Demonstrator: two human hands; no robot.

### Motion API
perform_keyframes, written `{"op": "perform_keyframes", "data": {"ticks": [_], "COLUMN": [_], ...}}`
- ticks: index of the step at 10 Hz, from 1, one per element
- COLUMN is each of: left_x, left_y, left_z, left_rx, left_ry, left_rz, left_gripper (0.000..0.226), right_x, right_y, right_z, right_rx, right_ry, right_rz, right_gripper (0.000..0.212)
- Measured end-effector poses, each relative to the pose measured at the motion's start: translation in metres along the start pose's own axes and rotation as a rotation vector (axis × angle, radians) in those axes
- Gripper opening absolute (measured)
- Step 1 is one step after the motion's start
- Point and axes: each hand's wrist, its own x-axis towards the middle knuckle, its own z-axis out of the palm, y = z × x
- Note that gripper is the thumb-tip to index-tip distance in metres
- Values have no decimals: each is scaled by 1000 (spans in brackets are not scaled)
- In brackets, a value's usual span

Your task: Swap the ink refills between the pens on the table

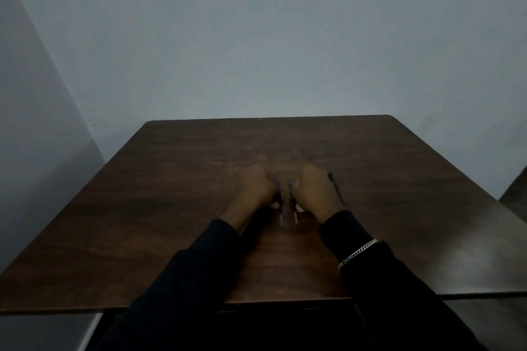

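on dark wood-grain table (171, 208), each fist grips thin purple refill.

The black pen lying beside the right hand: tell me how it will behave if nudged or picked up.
The black pen looks slim and rounded, lying flat on the smooth table, so a sideways nudge would probably roll it. It seems light and stiff, likely easy to lift. The dim picture hides any clip that might stop rolling.

A dark wooden table (171, 208) carries two thin refills (281, 215) side by side at its middle, and a black pen (336, 188) lies near them.
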Motion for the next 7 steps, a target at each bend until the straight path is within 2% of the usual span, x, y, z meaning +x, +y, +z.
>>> {"op": "perform_keyframes", "data": {"ticks": [1, 2, 4, 5, 7], "left_x": [-4, -5, -8, -20, -18], "left_y": [1, 2, 0, -3, -9], "left_z": [0, 0, -4, -6, -7], "left_rx": [-2, -24, -74, -67, -40], "left_ry": [-2, -3, 3, 51, 138], "left_rz": [12, 13, 16, 83, 210], "left_gripper": [24, 24, 13, 23, 34], "right_x": [-2, -3, 1, -4, 1], "right_y": [-1, -2, 2, 10, 21], "right_z": [-1, -3, -3, -17, -23], "right_rx": [-15, 14, 155, 222, 355], "right_ry": [6, 5, -34, -16, 149], "right_rz": [-5, -6, 6, 17, -186], "right_gripper": [31, 25, 18, 12, 24]}}
